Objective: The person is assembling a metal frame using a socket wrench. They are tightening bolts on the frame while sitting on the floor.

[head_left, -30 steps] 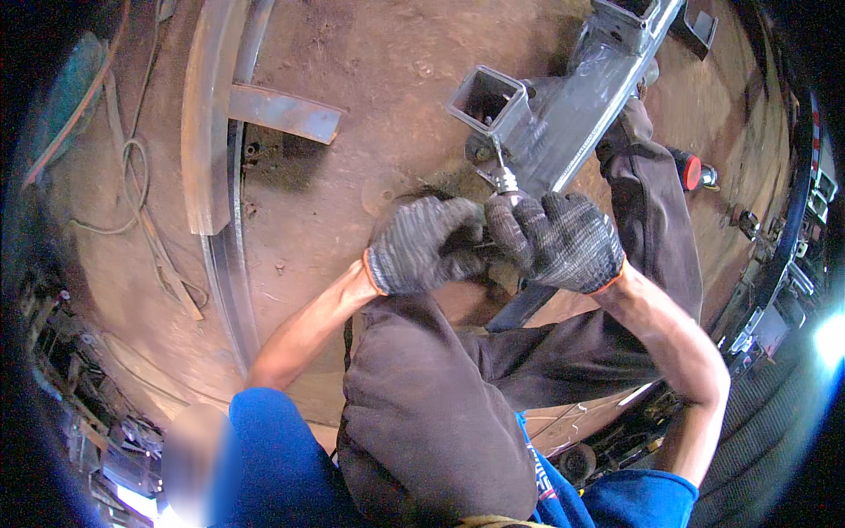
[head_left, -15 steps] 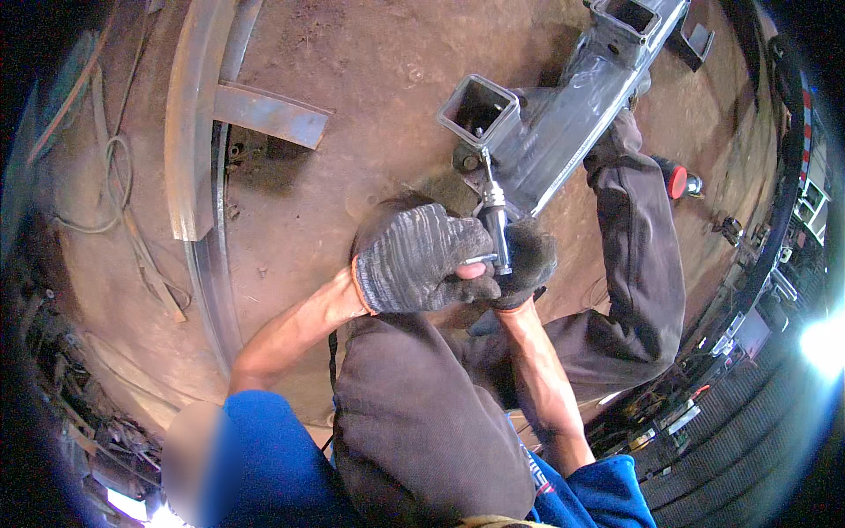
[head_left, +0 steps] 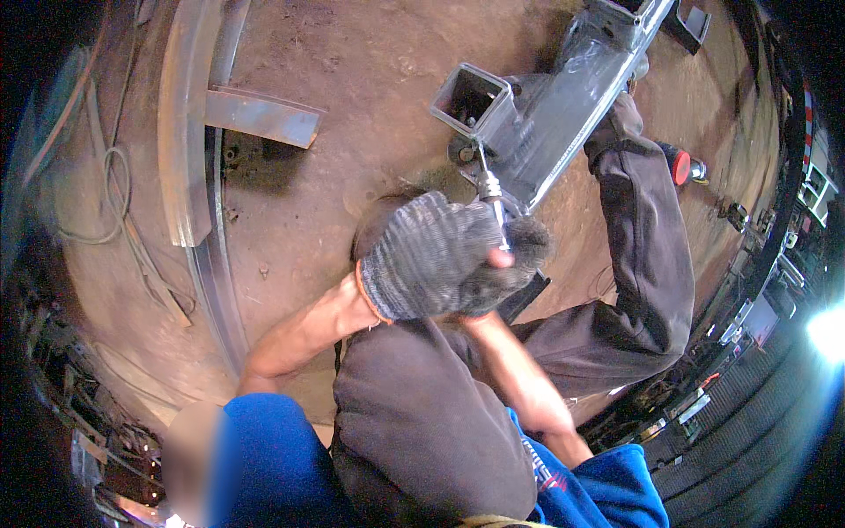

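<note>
I see a line of pale print along the edge of the grey steel beam (head_left: 572, 132), too small for me to read, and white lettering on the blue shirt (head_left: 273, 449). The slim metal hand tool (head_left: 489, 187) has a shiny ridged collar and thin shank; its tip reaches the lower corner of the square steel tube (head_left: 500, 113), though I can't tell whether they touch. My left grip (head_left: 431, 260), in a grey knit glove blurred across the knuckles, pinches the tool's barrel, a bare fingertip showing at its lower end. The right grip (head_left: 532, 246) sits behind, mostly hidden; I cannot tell how tightly it closes. Brown, gritty floor (head_left: 334, 97) lies below.
</note>
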Available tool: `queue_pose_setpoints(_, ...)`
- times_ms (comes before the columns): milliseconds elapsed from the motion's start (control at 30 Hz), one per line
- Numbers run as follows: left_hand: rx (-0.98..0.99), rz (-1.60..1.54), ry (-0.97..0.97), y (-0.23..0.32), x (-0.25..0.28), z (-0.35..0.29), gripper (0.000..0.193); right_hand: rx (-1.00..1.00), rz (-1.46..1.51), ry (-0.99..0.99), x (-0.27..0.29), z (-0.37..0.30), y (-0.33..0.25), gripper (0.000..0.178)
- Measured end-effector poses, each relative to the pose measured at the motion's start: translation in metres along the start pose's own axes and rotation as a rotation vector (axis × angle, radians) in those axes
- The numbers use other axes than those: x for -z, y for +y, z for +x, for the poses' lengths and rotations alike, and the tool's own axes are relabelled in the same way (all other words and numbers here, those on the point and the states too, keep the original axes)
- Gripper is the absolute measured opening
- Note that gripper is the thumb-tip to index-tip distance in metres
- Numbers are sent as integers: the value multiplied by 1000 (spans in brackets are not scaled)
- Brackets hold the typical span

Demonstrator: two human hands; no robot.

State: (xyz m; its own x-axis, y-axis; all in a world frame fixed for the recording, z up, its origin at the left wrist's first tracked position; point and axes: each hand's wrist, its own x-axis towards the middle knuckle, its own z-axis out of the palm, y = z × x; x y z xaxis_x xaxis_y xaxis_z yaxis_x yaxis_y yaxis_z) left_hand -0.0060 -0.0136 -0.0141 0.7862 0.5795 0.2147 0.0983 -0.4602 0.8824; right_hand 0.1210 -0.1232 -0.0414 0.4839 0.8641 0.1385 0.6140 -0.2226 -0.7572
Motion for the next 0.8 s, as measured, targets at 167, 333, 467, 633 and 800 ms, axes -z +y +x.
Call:
queue_pose_setpoints(167,166,229,-207,35,2,56,16,-544,307,317,-30,-24,-48,53)
queue_pose_setpoints(333,229,256,-391,52,30,62,21,-688,434,273,-39,-23,-67,54)
queue_pose_setpoints(467,45,-31,-181,18,52,46,21,-276,188,242,9,7,-58,54)
queue_pose_setpoints(633,16,577,77,-53,38,-47,29,994,-628,-372,69,59,-57,28)
queue_pose_setpoints(800,239,165,88,-51,15,-61,28,1012,-591,-984,54,114,-66,18)
